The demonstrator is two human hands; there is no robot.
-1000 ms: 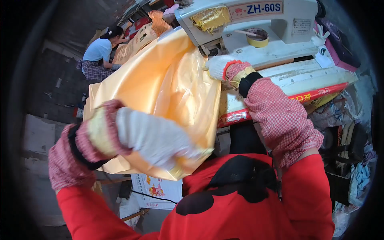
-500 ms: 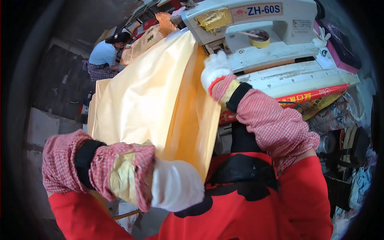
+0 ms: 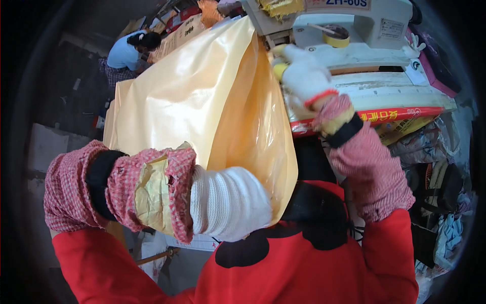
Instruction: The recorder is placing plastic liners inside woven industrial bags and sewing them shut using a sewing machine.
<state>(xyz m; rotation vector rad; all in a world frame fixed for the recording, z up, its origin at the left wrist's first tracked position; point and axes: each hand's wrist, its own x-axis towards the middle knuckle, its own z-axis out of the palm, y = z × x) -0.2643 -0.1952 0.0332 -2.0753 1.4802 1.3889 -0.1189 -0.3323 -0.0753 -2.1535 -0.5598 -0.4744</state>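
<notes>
A large glossy tan paper bag (image 3: 172,101) leans across the middle with its near right side gaping, showing a deeper orange inside. My left hand (image 3: 233,202), in a white knit glove, is closed at the bag's near edge; its fingertips are hidden. Beside the bag's upper right edge is my right hand (image 3: 305,73), also gloved in white, with yellow at the fingertips. Its fingers look apart, though motion blurs them; I see nothing held. Behind it stands a pale sewing-type machine (image 3: 377,25), partly cut off at the top.
A roll of yellow tape (image 3: 336,36) lies on the machine's bed. A red and yellow printed sack (image 3: 395,115) hangs along its front edge. At the far left a person (image 3: 126,53) in a light blue top bends over more bags. A dark pink-sided box (image 3: 430,63) is at the right.
My right hand has moved right from the machine's head. My left hand has shifted slightly up and right at the bag's edge, and the bag's open side bulges wider. The view has tilted down slightly.
</notes>
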